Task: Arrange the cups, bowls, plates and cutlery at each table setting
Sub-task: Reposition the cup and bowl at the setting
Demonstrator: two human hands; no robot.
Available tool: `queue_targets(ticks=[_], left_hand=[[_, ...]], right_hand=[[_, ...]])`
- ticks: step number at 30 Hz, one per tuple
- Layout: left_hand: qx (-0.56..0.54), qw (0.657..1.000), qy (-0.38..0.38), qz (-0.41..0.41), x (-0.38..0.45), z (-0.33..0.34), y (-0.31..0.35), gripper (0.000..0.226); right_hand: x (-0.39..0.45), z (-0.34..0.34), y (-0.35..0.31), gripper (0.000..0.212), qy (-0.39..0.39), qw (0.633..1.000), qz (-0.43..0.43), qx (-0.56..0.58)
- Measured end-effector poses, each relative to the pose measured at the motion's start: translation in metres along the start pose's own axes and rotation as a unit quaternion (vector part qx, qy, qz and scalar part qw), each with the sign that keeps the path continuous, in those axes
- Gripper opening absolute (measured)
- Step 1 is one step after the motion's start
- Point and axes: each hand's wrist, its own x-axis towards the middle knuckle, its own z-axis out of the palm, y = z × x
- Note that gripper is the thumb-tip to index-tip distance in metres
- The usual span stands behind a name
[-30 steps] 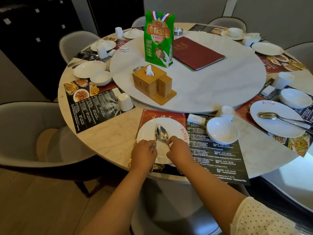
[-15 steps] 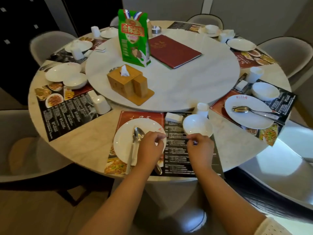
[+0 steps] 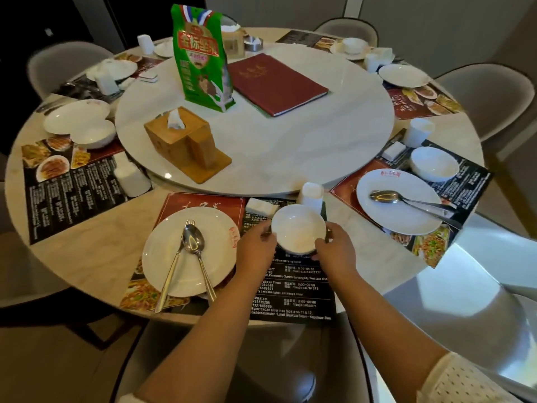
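Both hands have left the cutlery since a second ago and now meet at the small white bowl (image 3: 298, 228) at the near table setting. The left hand (image 3: 255, 245) curls its fingers against the bowl's left rim, and the right hand (image 3: 335, 251) grips its right side; whether the bowl is lifted or resting on the placemat (image 3: 290, 289) is hard to tell. To the left, a fork (image 3: 174, 263) and spoon (image 3: 195, 248) lie crossed on the white plate (image 3: 220, 228). Just beyond the bowl stand an upturned cup (image 3: 311, 196) and a folded napkin (image 3: 261, 205). The marble turntable (image 3: 290, 146) at the round table's centre carries a wooden tissue box (image 3: 180, 138), a green bag (image 3: 200, 59) and a red menu (image 3: 279, 82).
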Motion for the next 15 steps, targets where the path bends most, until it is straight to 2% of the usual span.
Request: queue_targets(ticks=[4, 8, 13, 15], left_hand=[[0.014, 0.999, 0.038, 0.022, -0.008, -0.007, -0.015, 0.033], [0.106, 0.991, 0.073, 0.039, -0.022, -0.018, -0.031, 0.035], [0.138, 0.985, 0.084, 0.051, -0.034, -0.025, -0.04, 0.034], [0.153, 0.982, 0.096, 0.062, -0.033, -0.028, -0.04, 0.032]], right_hand=[[-0.011, 0.008, 0.005, 0.039, -0.022, 1.0, -0.013, 0.012], [-0.025, 0.024, 0.01, 0.04, -0.033, 0.999, -0.014, 0.038], [-0.034, 0.034, 0.015, 0.035, -0.011, 0.999, -0.025, 0.036], [-0.031, 0.034, 0.011, 0.032, 0.008, 0.999, -0.05, -0.003]])
